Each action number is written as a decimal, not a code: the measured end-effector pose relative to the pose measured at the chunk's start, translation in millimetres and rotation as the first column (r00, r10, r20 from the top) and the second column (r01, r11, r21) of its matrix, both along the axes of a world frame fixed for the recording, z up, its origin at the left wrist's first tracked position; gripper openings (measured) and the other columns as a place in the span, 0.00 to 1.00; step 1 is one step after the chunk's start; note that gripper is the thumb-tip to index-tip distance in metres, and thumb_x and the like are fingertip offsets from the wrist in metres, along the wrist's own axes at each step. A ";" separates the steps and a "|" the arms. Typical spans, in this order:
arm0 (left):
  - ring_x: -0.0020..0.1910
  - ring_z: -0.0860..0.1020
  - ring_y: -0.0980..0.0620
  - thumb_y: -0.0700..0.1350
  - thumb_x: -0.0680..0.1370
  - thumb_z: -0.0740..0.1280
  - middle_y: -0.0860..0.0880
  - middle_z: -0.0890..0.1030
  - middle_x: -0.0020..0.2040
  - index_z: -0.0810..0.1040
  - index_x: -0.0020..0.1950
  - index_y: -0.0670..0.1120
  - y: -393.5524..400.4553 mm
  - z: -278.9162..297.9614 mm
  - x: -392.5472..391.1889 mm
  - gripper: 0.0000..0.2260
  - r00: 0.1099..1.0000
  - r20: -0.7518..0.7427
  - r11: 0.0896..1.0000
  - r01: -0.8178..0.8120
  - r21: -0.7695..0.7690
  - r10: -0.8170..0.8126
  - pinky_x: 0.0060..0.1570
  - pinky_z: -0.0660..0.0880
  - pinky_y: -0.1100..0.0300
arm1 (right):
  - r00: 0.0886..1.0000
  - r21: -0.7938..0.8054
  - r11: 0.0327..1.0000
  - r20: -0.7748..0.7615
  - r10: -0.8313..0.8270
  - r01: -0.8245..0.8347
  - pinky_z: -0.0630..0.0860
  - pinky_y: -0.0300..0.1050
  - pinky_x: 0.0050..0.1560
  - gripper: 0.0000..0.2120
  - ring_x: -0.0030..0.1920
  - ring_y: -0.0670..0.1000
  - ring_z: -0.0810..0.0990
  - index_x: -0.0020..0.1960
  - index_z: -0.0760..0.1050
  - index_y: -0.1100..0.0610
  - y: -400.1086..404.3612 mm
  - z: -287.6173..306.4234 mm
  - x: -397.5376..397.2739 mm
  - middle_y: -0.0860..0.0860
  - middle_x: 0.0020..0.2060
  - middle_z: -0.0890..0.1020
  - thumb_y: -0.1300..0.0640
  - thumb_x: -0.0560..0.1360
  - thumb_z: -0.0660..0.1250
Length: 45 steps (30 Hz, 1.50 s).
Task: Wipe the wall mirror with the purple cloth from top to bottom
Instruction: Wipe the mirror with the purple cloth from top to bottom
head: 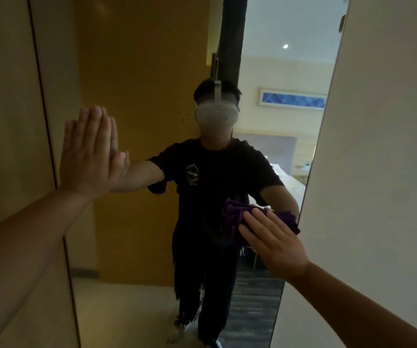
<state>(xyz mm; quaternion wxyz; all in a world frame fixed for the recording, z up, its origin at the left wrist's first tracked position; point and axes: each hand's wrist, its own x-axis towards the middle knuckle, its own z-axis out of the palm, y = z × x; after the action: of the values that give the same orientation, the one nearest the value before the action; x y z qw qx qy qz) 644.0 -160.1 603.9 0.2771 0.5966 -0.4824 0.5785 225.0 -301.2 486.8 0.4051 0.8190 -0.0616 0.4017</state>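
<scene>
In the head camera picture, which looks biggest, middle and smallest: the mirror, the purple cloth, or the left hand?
1. Mirror, by far.
2 and 3. Left hand and purple cloth look alike. The right hand hides part of the cloth, so I cannot rank them.

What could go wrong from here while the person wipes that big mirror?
The left hand is pressed flat and bare on the mirror, so it may leave prints on the glass. The right hand pushes the purple cloth with an open palm rather than a grip, so the cloth could slip and drop. The cloth sits near the mirror's right edge, around mid-height; the left side and lower part may get missed.
</scene>
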 end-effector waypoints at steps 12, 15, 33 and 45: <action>0.81 0.49 0.41 0.56 0.82 0.48 0.42 0.49 0.81 0.50 0.81 0.39 10.2 3.7 -8.5 0.32 0.997 -0.051 0.998 0.060 0.029 -0.059 0.77 0.50 0.37 | 0.965 0.046 0.978 0.182 0.190 -0.201 0.68 0.64 0.68 0.22 0.73 0.63 0.66 0.71 0.66 0.60 36.8 140.6 31.4 0.63 0.70 0.69 0.60 0.79 0.66; 0.80 0.51 0.40 0.55 0.81 0.48 0.41 0.51 0.81 0.53 0.81 0.38 9.9 5.0 -11.3 0.32 0.997 -0.044 0.998 0.063 0.021 -0.062 0.76 0.51 0.37 | 0.945 -0.003 0.982 0.274 0.180 -0.187 0.67 0.65 0.68 0.29 0.73 0.64 0.64 0.72 0.65 0.61 42.4 219.1 54.2 0.64 0.71 0.68 0.58 0.75 0.71; 0.80 0.51 0.39 0.56 0.83 0.45 0.38 0.53 0.81 0.51 0.81 0.38 12.3 3.1 -7.0 0.31 0.998 -0.023 0.996 0.064 0.062 -0.063 0.76 0.52 0.37 | 1.000 -0.001 1.000 -0.016 -0.007 0.007 0.65 0.60 0.71 0.24 0.73 0.60 0.66 0.70 0.72 0.59 46.6 56.4 102.9 0.60 0.71 0.71 0.48 0.78 0.65; 0.80 0.52 0.39 0.57 0.83 0.44 0.38 0.54 0.81 0.51 0.81 0.39 18.4 5.9 -11.2 0.31 0.993 -0.071 0.991 0.101 0.092 -0.095 0.76 0.53 0.36 | 0.980 0.127 0.975 -0.063 0.189 -0.180 0.75 0.58 0.60 0.16 0.67 0.58 0.74 0.69 0.71 0.56 56.2 75.6 93.8 0.58 0.67 0.75 0.59 0.81 0.62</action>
<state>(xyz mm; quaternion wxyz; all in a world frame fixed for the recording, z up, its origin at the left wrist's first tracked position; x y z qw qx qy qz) 632.9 -141.7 609.8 0.2921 0.6036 -0.5287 0.5204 318.8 -245.0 562.4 0.3179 0.8586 0.0058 0.4023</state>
